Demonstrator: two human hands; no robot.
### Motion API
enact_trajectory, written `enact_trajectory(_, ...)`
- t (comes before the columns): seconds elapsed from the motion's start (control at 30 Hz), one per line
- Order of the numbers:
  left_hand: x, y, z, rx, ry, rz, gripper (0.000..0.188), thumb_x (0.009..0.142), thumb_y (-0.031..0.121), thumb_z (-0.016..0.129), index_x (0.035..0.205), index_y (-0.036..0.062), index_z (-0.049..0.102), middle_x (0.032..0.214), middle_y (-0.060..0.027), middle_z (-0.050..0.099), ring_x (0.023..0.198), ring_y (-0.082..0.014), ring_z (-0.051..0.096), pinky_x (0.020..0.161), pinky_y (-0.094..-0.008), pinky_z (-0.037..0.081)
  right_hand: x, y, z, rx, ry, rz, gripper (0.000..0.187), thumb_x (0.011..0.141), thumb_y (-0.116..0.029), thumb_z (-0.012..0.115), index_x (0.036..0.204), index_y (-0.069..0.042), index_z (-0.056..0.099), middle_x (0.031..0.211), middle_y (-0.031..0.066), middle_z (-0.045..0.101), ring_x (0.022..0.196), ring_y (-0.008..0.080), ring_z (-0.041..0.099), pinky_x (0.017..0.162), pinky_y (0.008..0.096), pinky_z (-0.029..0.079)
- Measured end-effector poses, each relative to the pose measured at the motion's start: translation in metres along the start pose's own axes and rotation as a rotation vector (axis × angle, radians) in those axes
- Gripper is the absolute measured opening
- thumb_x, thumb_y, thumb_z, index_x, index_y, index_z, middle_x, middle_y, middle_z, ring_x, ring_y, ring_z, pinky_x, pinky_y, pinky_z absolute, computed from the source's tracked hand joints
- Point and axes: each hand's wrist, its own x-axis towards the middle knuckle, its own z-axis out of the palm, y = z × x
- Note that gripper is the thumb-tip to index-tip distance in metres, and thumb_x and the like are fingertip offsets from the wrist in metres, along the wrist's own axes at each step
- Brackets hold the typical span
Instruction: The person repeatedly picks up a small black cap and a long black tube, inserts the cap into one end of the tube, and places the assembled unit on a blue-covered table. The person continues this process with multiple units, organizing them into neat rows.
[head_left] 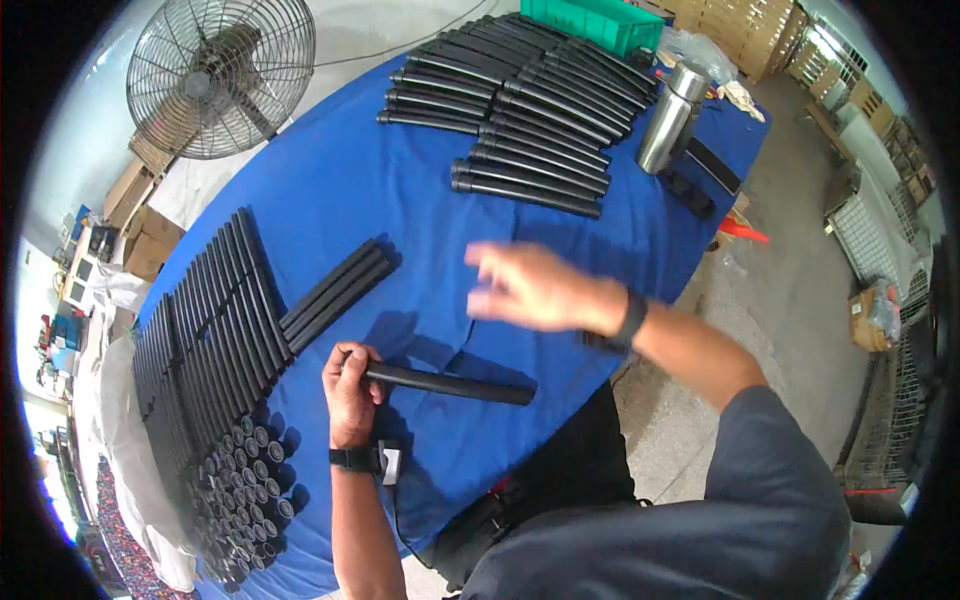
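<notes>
My left hand (pixel 350 390) is closed round one end of a black tube (pixel 450 384), which points right over the blue cloth. My right hand (pixel 535 287) is in the air above and right of that tube, slightly blurred, its fingers apart and nothing visible in them. Left of the held tube, a few loose black tubes (pixel 340 295) lie side by side at a slant. Beyond them are long rows of black tubes (pixel 215 320). Many round black caps (pixel 245 470) with pale rings stand grouped at the near left.
At the far side lie stacked rows of capped black tubes (pixel 530 100). A steel flask (pixel 672 120) stands at the right by a dark phone-like slab (pixel 713 165). Behind are a green crate (pixel 585 22) and a large fan (pixel 220 75). A blue cloth (pixel 330 200) covers the table.
</notes>
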Motion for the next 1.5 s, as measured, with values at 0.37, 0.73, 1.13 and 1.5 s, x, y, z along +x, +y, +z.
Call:
enact_trajectory(0.37, 0.012, 0.008, 0.012, -0.035, 0.089, 0.061, 0.009, 0.101, 0.017, 0.065, 0.102, 0.0084, 0.064, 0.085, -0.0067, 0.067, 0.047, -0.0107, 0.053, 0.038, -0.0231, 0.04, -0.051, -0.066, 0.065, -0.17, -0.04, -0.101, 0.045, 0.098, -0.019, 0.061, 0.138, 0.001, 0.05, 0.093, 0.0159, 0.063, 0.079, 0.0311, 0.069, 0.062, 0.0436, 0.058)
enact_trajectory(0.73, 0.057, 0.01, 0.049, -0.014, 0.106, 0.09, 0.014, 0.096, 0.009, 0.069, 0.087, 0.0098, 0.058, 0.072, -0.0008, 0.061, 0.045, -0.0038, 0.044, 0.037, -0.0202, 0.033, -0.04, -0.058, 0.056, -0.312, 0.013, -0.034, 0.053, 0.103, -0.037, 0.057, 0.14, -0.001, 0.051, 0.085, 0.016, 0.063, 0.06, 0.0327, 0.067, 0.051, 0.0448, 0.056)
enact_trajectory(1.13, 0.072, 0.005, 0.062, -0.301, 0.046, 0.137, 0.044, 0.103, 0.041, 0.059, 0.132, 0.0089, 0.051, 0.114, -0.0141, 0.065, 0.071, -0.0163, 0.064, 0.052, -0.0265, 0.051, 0.023, -0.044, 0.01, -0.413, 0.036, -0.098, 0.027, 0.084, -0.018, 0.075, 0.103, -0.001, 0.063, 0.093, 0.013, 0.054, 0.087, 0.0325, 0.056, 0.077, 0.0455, 0.047)
enact_trajectory(1.5, 0.08, -0.003, 0.05, -0.03, -0.187, -0.025, 0.042, 0.102, 0.032, 0.065, 0.128, 0.0002, 0.063, 0.115, -0.0151, 0.07, 0.091, -0.0199, 0.07, 0.07, -0.0318, 0.058, 0.288, 0.127, -0.032, -0.592, 0.272, 0.092, 0.033, 0.093, -0.024, 0.069, 0.11, 0.004, 0.062, 0.102, 0.0289, 0.067, 0.1, 0.0467, 0.066, 0.091, 0.0538, 0.052)
